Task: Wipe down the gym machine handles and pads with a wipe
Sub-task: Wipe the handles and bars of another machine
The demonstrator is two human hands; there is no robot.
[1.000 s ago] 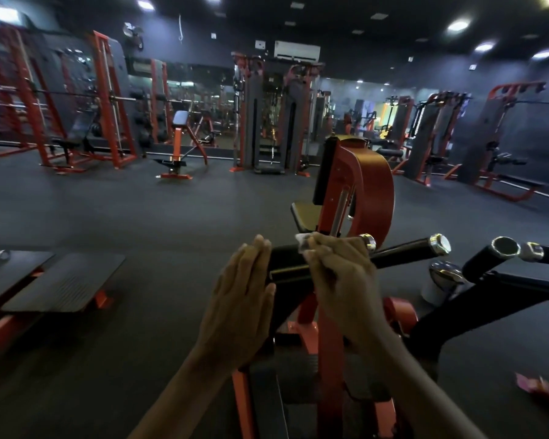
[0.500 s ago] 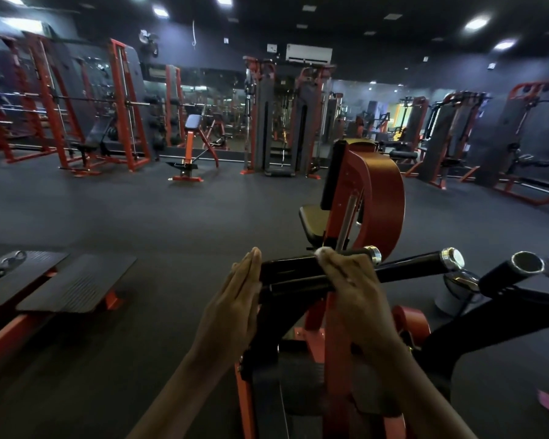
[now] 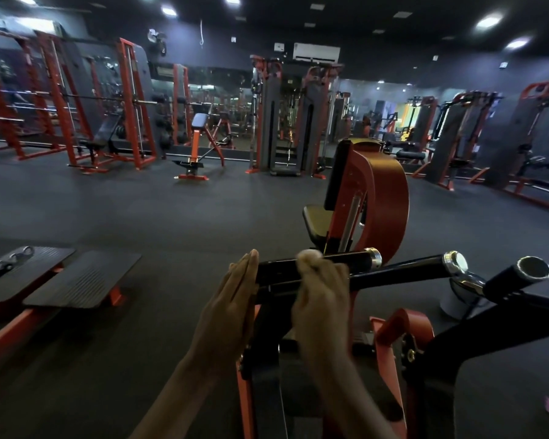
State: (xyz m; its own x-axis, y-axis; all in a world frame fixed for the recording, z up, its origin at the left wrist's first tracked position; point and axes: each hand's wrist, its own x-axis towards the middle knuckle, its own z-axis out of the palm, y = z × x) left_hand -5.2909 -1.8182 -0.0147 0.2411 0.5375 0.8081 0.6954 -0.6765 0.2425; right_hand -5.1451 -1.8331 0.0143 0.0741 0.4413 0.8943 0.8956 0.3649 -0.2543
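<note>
White wipe (image 3: 309, 256) is gripped on the handle (image 3: 336, 263) by the right hand (image 3: 322, 293); the flat, open left hand (image 3: 232, 299) braces it. Far ends could be missed.

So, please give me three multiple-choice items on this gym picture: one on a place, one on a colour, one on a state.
1. Where is the small white wipe?
A. on the floor
B. on the black cylindrical machine handle
C. on the seat

2. What colour is the machine's curved metal guard?
A. orange-red
B. green
C. white

3. How is the left hand?
A. a fist
B. flat, fingers straight
C. gripping a bottle

Answers: B, the right hand presses it on the handle; A, it looks orange-red; B, its fingers lie straight against the bar's end.
</note>
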